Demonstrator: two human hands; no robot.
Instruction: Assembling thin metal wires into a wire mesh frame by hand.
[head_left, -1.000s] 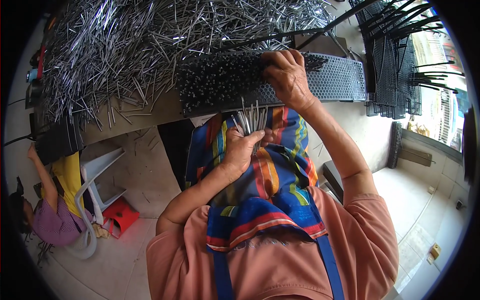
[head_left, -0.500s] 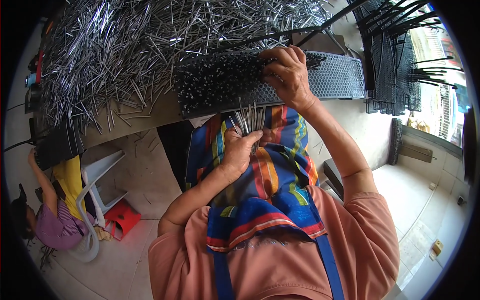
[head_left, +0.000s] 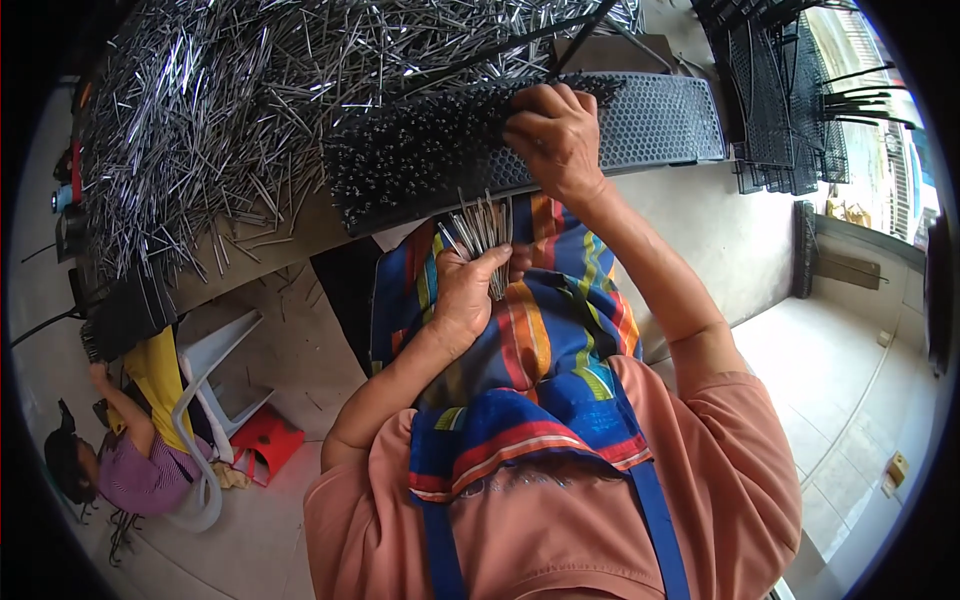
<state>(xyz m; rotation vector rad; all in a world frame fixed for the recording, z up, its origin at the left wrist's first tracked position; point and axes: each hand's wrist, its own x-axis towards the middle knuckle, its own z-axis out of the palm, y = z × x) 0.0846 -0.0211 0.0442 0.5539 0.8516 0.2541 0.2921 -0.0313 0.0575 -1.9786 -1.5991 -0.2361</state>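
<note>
My left hand (head_left: 465,297) is closed around a bundle of thin metal rods (head_left: 482,225), held over my striped apron with their ends fanned upward. Beyond it lies a long, dark perforated tray (head_left: 665,118) with rows of round holes. Thin dark rods (head_left: 410,150) stand thickly in its left and middle part, while the holes at its right end are bare. My right hand (head_left: 560,140) is over the tray where rods and bare holes meet. Its fingers are curled down and pressed together; their tips, and anything in them, are hidden.
A large heap of loose metal rods (head_left: 260,120) covers the table (head_left: 235,275) beyond and left of the tray. Dark perforated panels (head_left: 765,110) stand at the far right. On the left, another person (head_left: 150,450) sits on a pale plastic chair (head_left: 205,455) beside a red bag (head_left: 268,445).
The tray and my right hand now appear slightly farther up and left, as the whole view has shifted. My left hand still holds the bundle. The other person's arm has moved.
</note>
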